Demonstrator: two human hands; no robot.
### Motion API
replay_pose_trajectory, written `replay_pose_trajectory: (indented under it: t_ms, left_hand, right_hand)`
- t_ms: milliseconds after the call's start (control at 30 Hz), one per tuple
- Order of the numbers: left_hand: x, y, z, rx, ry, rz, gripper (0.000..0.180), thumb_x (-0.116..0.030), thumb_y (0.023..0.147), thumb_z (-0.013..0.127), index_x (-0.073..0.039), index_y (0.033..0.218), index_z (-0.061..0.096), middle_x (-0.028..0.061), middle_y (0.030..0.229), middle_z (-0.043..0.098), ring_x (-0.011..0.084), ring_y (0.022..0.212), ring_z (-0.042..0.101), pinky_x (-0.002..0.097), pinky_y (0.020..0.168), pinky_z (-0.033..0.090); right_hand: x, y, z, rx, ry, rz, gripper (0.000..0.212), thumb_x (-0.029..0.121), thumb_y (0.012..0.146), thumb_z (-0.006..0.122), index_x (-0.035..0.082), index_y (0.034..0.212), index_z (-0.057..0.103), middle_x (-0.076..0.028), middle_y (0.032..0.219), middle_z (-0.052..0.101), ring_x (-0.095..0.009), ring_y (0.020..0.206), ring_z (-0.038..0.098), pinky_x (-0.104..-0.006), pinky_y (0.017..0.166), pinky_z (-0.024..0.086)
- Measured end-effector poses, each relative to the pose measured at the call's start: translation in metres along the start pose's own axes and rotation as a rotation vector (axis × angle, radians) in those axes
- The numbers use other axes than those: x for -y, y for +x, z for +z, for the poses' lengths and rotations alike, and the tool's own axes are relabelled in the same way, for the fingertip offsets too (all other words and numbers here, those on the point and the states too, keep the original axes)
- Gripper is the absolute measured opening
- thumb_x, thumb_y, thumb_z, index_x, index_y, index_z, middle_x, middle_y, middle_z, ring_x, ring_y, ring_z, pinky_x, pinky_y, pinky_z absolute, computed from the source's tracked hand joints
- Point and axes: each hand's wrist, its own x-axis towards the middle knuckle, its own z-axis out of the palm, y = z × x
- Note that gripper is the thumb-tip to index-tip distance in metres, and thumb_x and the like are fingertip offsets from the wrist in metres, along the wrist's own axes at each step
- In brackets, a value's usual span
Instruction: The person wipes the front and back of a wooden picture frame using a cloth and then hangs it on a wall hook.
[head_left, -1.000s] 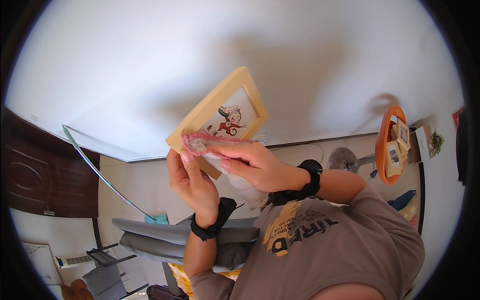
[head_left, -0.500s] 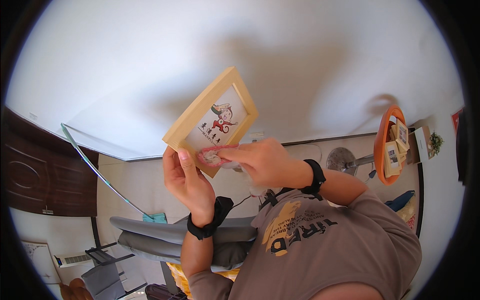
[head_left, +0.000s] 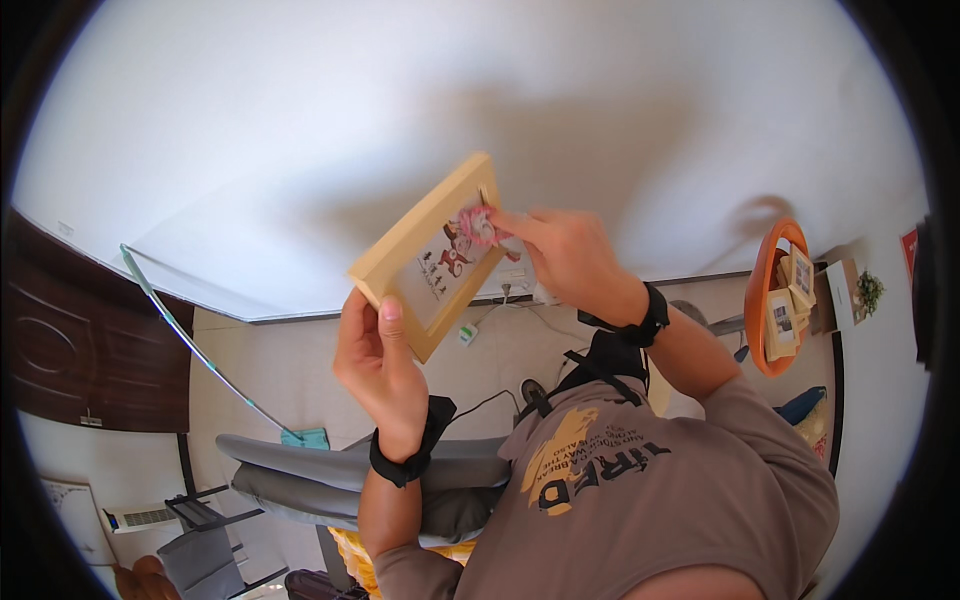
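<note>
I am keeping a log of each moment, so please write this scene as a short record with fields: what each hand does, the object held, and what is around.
left hand: left hand grips the lower edge of the wooden picture frame, thumb on its front
right hand: right hand presses a small pink cloth on the glass near the frame's upper corner
frame: light wood, tilted, with a small cartoon picture inside
wrists: a black band on each
surroundings: round orange tray holding more small frames; grey sofa; dark wooden door
</note>
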Motion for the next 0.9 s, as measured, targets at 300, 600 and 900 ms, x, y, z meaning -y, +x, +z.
replay_pose_trajectory:
  t_ms: [300,600,900]
  left_hand:
    - [0.003,0.0,-0.001,0.016,0.008,-0.048,0.035,-0.019,0.095,0.049,0.008,0.117,0.05,0.0116,0.104,0.06,0.0136,0.092,0.056,0.0263,0.08,0.045]
    - [0.006,0.009,-0.007,-0.076,-0.082,-0.096,0.033,-0.018,0.094,0.049,0.009,0.114,0.052,0.01,0.1,0.06,0.0116,0.088,0.056,0.0247,0.078,0.044]
    - [0.007,0.01,-0.005,-0.091,-0.237,-0.117,0.032,-0.02,0.096,0.046,0.006,0.114,0.051,0.0095,0.101,0.059,0.0136,0.09,0.058,0.0265,0.077,0.048]
  right_hand:
    - [-0.002,-0.009,0.019,-0.124,0.06,-0.007,0.032,0.002,0.074,0.054,0.011,0.104,0.06,-0.011,0.071,0.059,-0.029,0.059,0.056,-0.0379,0.051,0.043]
    - [-0.014,-0.02,0.02,0.205,0.621,0.236,0.031,0.008,0.087,0.05,0.009,0.118,0.056,-0.011,0.077,0.063,-0.018,0.069,0.059,-0.0301,0.061,0.045]
    - [0.01,-0.005,0.006,-0.042,0.991,0.353,0.035,0.008,0.089,0.049,-0.005,0.122,0.048,-0.006,0.104,0.061,-0.017,0.089,0.059,-0.027,0.079,0.046]
